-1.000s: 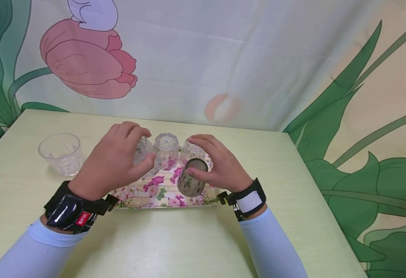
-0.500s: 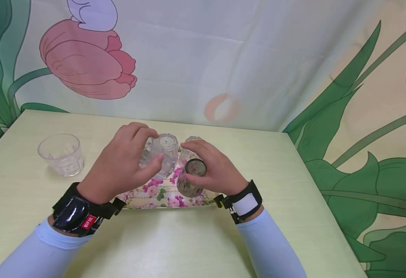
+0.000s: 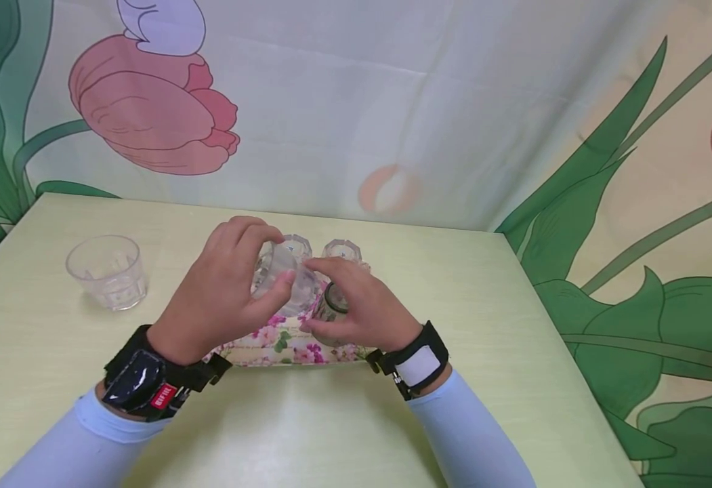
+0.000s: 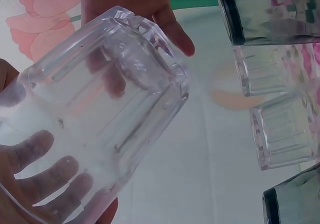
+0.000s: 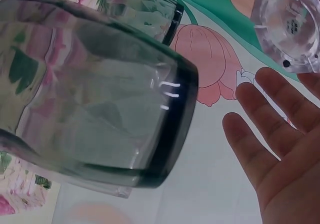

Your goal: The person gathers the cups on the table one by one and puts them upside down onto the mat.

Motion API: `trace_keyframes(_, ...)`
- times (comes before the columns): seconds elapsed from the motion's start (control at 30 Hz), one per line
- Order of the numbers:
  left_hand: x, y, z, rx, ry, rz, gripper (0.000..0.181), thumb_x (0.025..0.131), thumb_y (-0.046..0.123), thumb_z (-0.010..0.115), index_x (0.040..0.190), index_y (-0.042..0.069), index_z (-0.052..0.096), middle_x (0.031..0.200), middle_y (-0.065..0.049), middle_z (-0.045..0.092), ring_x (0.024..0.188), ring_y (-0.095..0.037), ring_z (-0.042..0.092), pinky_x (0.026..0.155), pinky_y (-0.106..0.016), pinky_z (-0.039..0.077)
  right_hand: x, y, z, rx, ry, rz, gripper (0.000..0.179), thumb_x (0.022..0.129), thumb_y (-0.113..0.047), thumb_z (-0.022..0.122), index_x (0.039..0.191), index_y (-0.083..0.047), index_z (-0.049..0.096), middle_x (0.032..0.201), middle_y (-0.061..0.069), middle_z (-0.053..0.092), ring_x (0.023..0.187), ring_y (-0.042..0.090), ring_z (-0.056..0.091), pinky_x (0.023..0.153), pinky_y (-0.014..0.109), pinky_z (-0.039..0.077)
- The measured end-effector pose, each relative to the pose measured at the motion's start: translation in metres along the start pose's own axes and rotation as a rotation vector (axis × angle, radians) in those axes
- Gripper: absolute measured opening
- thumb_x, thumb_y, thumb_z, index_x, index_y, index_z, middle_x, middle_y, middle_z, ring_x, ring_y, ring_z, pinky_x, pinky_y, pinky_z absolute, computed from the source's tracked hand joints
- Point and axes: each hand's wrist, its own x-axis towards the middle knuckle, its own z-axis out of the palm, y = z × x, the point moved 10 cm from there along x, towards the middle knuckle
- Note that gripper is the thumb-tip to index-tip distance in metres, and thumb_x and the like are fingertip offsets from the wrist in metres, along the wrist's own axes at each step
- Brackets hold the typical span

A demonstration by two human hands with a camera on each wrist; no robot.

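Note:
My left hand [image 3: 218, 291] grips a clear faceted glass [image 3: 301, 295], tilted with its thick base to the right. In the left wrist view, fingers show through the wall of this clear glass [image 4: 110, 119]. My right hand [image 3: 362, 298] has its thumb and forefinger spread at the glass's base end. In the right wrist view its other fingers [image 5: 270, 108] are loosely extended near that base. A smoky dark glass [image 5: 100, 93] stands upside down close below the right hand, partly hidden by it in the head view.
Beneath the hands lies a floral tray [image 3: 282, 356]. Two upside-down clear glasses, a left one [image 3: 297, 245] and a right one [image 3: 342, 249], stand at its back. A second smoky glass [image 5: 142, 11] shows in the right wrist view. An upright clear glass [image 3: 108, 271] stands on the table at left.
My left hand has moved right with the clear glass, over the tray. My right hand has shifted left and slightly down, from beside the smoky glass to the held glass's base.

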Motion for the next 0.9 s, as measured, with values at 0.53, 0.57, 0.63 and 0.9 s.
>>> trace_keyframes(0.53,-0.0015,0.0042,0.0027,-0.039,0.017,0.006,0.044,0.089,0.031,0.059,0.117,-0.002,0.057,0.118,-0.019,0.056,0.113,-0.035,0.052,0.099,-0.050,0.045,0.0022,-0.0075,0.0010,0.041,0.024,-0.032,0.083,0.086,-0.031,0.078,0.150,-0.001,0.033,0.142,0.015,0.051,0.128,0.022,0.053,0.114,0.033,0.040)
trace_keyframes(0.57,-0.0015,0.0041,0.0029,-0.040,0.012,0.010,0.044,0.089,0.030,0.060,0.118,-0.003,0.056,0.119,-0.019,0.056,0.114,-0.035,0.052,0.100,-0.050,0.045,0.0020,-0.0072,0.0009,0.038,0.027,-0.032,0.083,0.086,-0.030,0.078,0.150,-0.001,0.033,0.141,0.015,0.051,0.128,0.023,0.053,0.114,0.033,0.041)
trace_keyframes(0.63,-0.0013,0.0042,0.0033,-0.043,0.003,0.019,0.045,0.089,0.030,0.060,0.118,-0.003,0.056,0.120,-0.019,0.055,0.115,-0.035,0.052,0.101,-0.050,0.044,0.0014,-0.0066,0.0003,0.028,0.032,-0.027,0.083,0.086,-0.030,0.077,0.150,-0.001,0.033,0.142,0.015,0.051,0.128,0.024,0.052,0.114,0.034,0.041)
trace_keyframes(0.9,-0.0028,0.0009,0.0067,-0.053,-0.037,0.013,0.049,0.089,0.033,0.061,0.123,-0.001,0.054,0.125,-0.018,0.053,0.120,-0.033,0.050,0.103,-0.049,0.046,0.0004,-0.0052,-0.0045,0.003,0.070,-0.040,0.081,0.085,-0.030,0.077,0.149,-0.003,0.036,0.139,0.013,0.054,0.120,0.023,0.055,0.105,0.033,0.048)
